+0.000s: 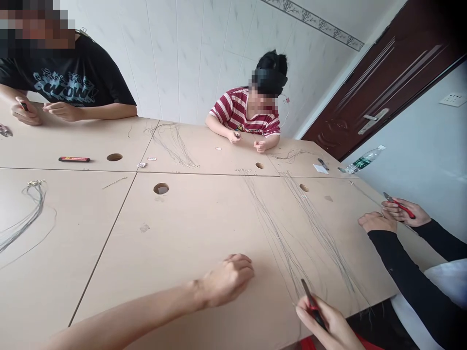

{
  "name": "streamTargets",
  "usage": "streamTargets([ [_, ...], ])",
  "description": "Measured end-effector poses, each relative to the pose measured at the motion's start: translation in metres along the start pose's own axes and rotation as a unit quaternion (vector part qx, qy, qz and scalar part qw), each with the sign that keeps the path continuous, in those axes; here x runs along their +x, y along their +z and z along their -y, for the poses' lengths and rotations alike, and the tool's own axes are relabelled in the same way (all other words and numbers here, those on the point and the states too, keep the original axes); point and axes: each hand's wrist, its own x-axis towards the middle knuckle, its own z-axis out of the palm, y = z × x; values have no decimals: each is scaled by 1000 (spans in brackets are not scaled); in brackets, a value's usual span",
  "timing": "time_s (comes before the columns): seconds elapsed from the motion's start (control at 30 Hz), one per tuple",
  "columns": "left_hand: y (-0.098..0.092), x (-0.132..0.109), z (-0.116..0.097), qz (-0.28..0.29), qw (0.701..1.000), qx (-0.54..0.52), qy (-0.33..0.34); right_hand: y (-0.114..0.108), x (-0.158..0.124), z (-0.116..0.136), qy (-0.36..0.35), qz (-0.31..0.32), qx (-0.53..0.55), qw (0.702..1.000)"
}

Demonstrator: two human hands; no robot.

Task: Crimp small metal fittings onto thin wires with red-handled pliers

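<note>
My left hand [229, 280] is closed over the near middle of the table, its fingers curled under. What it holds, if anything, is hidden. At the lower right, my right hand [330, 323] grips red-and-black pliers [314, 307], seen nearly edge-on with the dark tip pointing up and away. Just beyond the pliers, a bundle of thin grey wires [277, 236] runs across the table, its far ends lined up near a table seam. Another wire bundle [328, 243] lies to the right of it.
On the right, a co-worker's hand [412, 212] holds red-handled pliers [399, 205]. Two people sit across the table [189, 223]. More wires [34, 209] lie at left. A red marker-like object [74, 159], cable holes [161, 188] and a plastic bottle [365, 160] are farther off.
</note>
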Motion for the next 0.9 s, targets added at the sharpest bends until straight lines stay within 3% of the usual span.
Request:
streamTargets([
  [0.2, -19, -16, 34, -32, 993, 47, -100, 15, 79, 55, -57, 8, -11, 998],
  [0.33, -25, 14, 74, -44, 984, 90, -145, 17, 108, 72, -70, 13, -5, 997],
  [0.47, -37, 72, 137, -95, 961, 144, -216, 16, 113, 69, -66, 36, -2, 997],
  [0.63, -58, 134, 205, -146, 936, 190, -258, 11, 112, 58, -58, 44, 3, 997],
  [0.77, -70, 159, 238, -152, 932, 209, -256, 10, 114, 46, -60, 15, 24, 998],
  [0.9, -74, 166, 253, -136, 939, 216, -231, 12, 119, 36, -58, 2, 35, 998],
])
